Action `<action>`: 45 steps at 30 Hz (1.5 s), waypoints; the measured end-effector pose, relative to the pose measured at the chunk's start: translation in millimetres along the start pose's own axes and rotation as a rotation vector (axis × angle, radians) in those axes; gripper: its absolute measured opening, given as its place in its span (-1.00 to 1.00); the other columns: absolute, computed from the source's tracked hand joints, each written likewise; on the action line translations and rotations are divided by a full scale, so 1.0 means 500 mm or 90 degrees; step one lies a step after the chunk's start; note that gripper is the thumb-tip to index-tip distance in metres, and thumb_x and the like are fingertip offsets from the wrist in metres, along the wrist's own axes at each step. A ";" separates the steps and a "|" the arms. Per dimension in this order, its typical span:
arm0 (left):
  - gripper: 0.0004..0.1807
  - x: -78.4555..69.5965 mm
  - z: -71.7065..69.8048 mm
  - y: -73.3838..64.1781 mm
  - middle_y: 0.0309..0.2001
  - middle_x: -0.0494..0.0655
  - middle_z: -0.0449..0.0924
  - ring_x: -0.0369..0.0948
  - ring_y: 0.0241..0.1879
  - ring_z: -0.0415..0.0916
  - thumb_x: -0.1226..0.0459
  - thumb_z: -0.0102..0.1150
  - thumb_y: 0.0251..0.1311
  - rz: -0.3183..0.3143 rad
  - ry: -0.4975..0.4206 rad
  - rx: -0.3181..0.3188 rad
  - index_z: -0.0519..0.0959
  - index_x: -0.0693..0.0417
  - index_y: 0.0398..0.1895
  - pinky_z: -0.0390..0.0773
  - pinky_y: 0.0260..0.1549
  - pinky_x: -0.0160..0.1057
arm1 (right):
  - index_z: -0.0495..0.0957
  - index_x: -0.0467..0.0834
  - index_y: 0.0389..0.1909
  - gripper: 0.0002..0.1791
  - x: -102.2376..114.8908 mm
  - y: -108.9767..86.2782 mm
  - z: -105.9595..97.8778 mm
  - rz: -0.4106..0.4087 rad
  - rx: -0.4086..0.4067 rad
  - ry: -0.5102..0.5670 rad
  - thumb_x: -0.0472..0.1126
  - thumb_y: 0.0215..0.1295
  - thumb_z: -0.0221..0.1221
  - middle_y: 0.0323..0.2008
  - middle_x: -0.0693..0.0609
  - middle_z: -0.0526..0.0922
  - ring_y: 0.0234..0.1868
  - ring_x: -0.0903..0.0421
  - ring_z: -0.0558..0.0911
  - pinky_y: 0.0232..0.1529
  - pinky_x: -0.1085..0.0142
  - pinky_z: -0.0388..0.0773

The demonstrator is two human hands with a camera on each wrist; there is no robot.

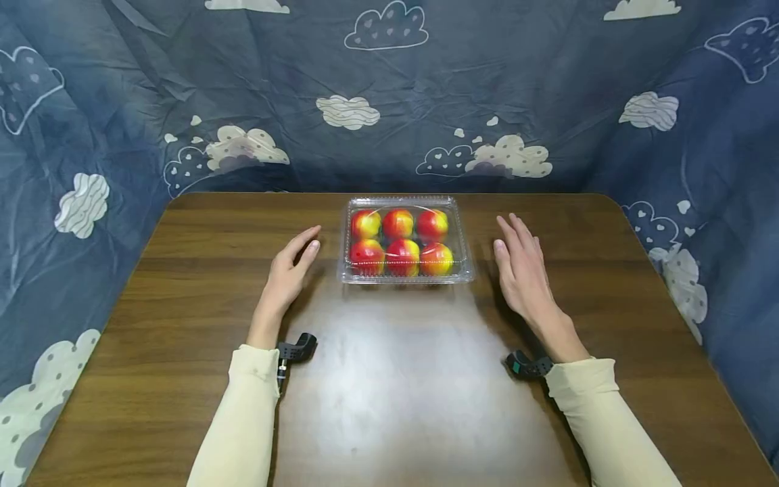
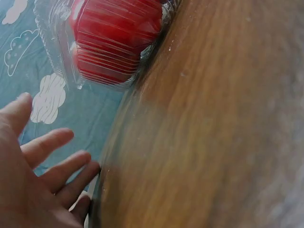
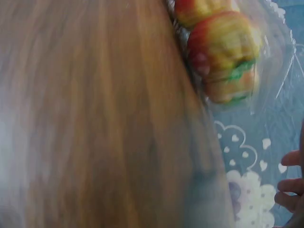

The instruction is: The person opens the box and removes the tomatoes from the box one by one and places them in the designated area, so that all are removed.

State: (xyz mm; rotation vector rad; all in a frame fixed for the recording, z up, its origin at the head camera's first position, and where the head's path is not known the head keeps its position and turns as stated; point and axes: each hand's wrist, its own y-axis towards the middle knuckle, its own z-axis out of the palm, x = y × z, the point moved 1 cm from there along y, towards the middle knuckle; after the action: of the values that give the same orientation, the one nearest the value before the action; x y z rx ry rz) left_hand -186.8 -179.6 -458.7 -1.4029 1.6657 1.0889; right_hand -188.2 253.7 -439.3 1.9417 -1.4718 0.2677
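A rectangular box of clear, thin plastic (image 1: 404, 279), its walls ribbed and its rim finely crimped, sits near the far edge of a brown wood-grained tabletop (image 1: 389, 392). The wood runs in long streaks and takes a broad pale sheen at the middle. Inside the box, six round, smooth, glossy red-and-yellow fruits (image 1: 402, 258) stand in two rows of three; bright glints off the plastic cross them. The left wrist view shows deep red skins behind the narrow ribs, while the right wrist view, blurred, shows more yellow with green patches low on the fruits.

The box lies between the two hands and touches neither. The left hand (image 1: 289, 270) is near its left side, grip released, thumb and forefinger apart and pointing toward the plastic. The right hand (image 1: 525, 270) is near the opposite side, its grip likewise released, the fingers extended and the thumb a little apart from them.

Both forearms wear cream cloth sleeves (image 1: 240, 419) with turned cuffs, and a matte black band (image 1: 297, 348) shows at each wrist. Behind the tabletop hangs a creased dark-blue fabric (image 1: 389, 74) printed with white clouds, some wavy-lined, some dotted, and small hearts.
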 end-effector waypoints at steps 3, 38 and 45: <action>-0.49 0.003 0.009 0.003 0.51 -0.02 0.43 -0.03 0.55 0.30 0.06 0.04 0.62 -0.008 -0.057 0.010 0.46 -0.04 0.52 0.25 0.57 0.09 | 0.28 -0.18 0.59 -0.41 0.008 -0.007 0.001 -0.010 -0.042 0.043 0.02 0.73 -0.17 0.60 -0.24 0.23 0.61 -0.26 0.21 0.61 -0.30 0.07; -0.84 0.009 0.028 -0.004 -0.29 0.05 0.70 -0.10 -0.39 0.66 0.50 0.02 0.49 -0.010 -0.453 0.218 0.53 0.42 0.00 0.74 -0.33 -0.23 | 0.40 -0.11 0.52 -0.04 0.178 0.046 0.058 -0.219 0.049 -0.039 0.23 0.17 0.43 0.55 -0.17 0.36 0.62 -0.14 0.25 0.67 -0.21 -0.02; -0.89 0.014 0.030 -0.001 -0.33 0.07 0.69 -0.09 -0.42 0.65 0.49 0.01 0.50 0.009 -0.468 0.242 0.52 0.40 -0.07 0.71 -0.41 -0.24 | 0.44 -0.13 0.49 -0.01 0.197 0.052 0.080 -0.236 0.067 -0.069 0.30 0.11 0.45 0.51 -0.17 0.42 0.60 -0.13 0.29 0.65 -0.23 0.06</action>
State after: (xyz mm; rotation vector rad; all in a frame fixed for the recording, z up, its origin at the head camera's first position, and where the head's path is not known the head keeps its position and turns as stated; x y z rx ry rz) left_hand -187.6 -168.9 -471.1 -0.6306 1.2424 1.0497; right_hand -187.4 149.2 -406.6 2.2975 -1.1504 0.0749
